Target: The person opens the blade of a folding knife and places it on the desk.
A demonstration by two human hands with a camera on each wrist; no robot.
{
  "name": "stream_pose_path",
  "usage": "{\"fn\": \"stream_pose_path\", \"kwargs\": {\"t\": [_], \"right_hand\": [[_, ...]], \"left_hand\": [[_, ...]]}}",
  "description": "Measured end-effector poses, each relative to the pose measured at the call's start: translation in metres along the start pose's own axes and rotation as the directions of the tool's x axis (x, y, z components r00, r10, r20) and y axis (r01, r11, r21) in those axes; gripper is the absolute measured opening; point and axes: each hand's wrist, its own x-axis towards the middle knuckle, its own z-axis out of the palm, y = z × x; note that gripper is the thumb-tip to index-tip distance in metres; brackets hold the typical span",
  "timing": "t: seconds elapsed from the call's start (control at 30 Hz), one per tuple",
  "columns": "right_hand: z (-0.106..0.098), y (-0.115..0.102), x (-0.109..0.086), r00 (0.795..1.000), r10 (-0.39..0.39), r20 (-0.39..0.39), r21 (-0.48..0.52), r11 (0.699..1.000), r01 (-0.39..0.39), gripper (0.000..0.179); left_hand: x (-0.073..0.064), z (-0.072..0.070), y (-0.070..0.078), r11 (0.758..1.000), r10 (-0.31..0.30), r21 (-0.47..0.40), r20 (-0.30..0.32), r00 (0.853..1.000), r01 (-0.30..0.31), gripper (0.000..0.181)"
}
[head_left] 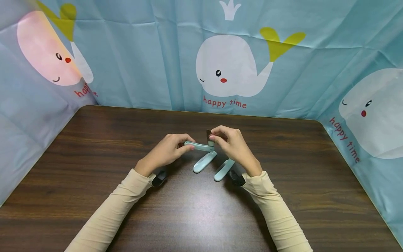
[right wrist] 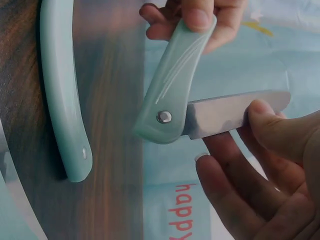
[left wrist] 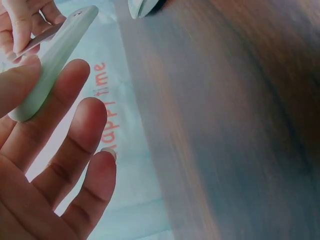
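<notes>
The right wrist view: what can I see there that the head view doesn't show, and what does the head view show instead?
Only the right wrist view shows the white streaks along the knife's handle; it also makes plain the metal rivet, too small to make out from the head.

Only the head view shows the beige sleeves and the crown print.

Both show the left hand holding the handle, the right hand pinching the blade, the wooden table and the blue cloth.
</notes>
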Motion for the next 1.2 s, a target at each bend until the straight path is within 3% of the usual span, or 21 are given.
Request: {"fn": "stream_pose_path", "kwargs": {"t": [0.27,0.47,0.83,1.2], "right_hand": [[0.0001,-0.003,-0.0007,0.998,0.027,0.053,0.043,0.999,-0.03,0.018],[0.0032,-0.0026,-0.0003,1.0,-0.009,0.02,0.025,1.0,0.008,0.017],[0.0039,-0.0048,-0.0005,1.0,-0.02,0.019,-0.005,1.0,0.02,0.013],[0.0031,-0.003,-0.0011,1.0,0.013,0.019,0.027,1.0,-0.013,0.014]], "left_hand": [[-0.0021,-0.0016,0.0015,1.0,-0.004,0.015,-0.018,1.0,0.004,0.016],[-0.0024,-0.0004,0.0015,1.0,0.018,0.013,-0.018,1.0,-0.018,0.019],[0.0005,0.0043,0.0018,0.989,0.065,0.133,0.017,0.998,-0.066,0.025],[-0.0019,0.0047,0.003,0.994,0.042,0.102,-0.009,0.999,-0.041,0.016]]}}
